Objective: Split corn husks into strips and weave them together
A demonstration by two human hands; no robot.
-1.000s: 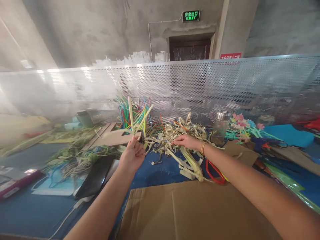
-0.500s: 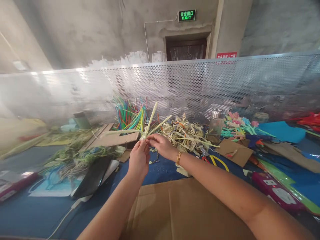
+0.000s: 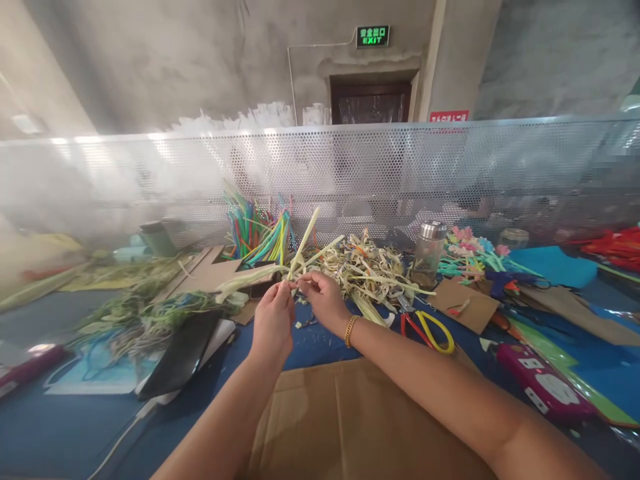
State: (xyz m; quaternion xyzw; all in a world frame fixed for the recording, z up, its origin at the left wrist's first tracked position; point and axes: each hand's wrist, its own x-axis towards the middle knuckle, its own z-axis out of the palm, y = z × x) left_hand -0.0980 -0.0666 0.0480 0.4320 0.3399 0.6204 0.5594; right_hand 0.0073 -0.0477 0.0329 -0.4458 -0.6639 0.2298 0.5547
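My left hand (image 3: pixel 274 313) is closed, thumb and fingertips pinching the base of several pale yellow-green strips that look like corn husk (image 3: pixel 305 235). Two of them stick up to the right, and a wider one trails left over a cut piece of cardboard (image 3: pixel 207 268). Close beside it, my right hand (image 3: pixel 323 301) is closed too, its fingertips pinched together at the base of the strips. What lies between those fingertips is too small to make out. Behind my right hand is a tangled heap of dried husk scraps (image 3: pixel 373 263).
Scissors (image 3: pixel 435 333) with yellow handles and red-handled pliers (image 3: pixel 415 327) lie right of my hands. Further off stand a glass jar (image 3: pixel 429 253), paper-like flowers (image 3: pixel 465 241) and colourful stems (image 3: pixel 257 230). A black phone-like slab (image 3: pixel 183 353) is left; a cardboard sheet (image 3: pixel 350 420) lies in front.
The wide strip on the left has dropped lower over the cardboard. My right hand has shifted slightly, its fingers still pinched beside my left. The scissors' handles show more fully.
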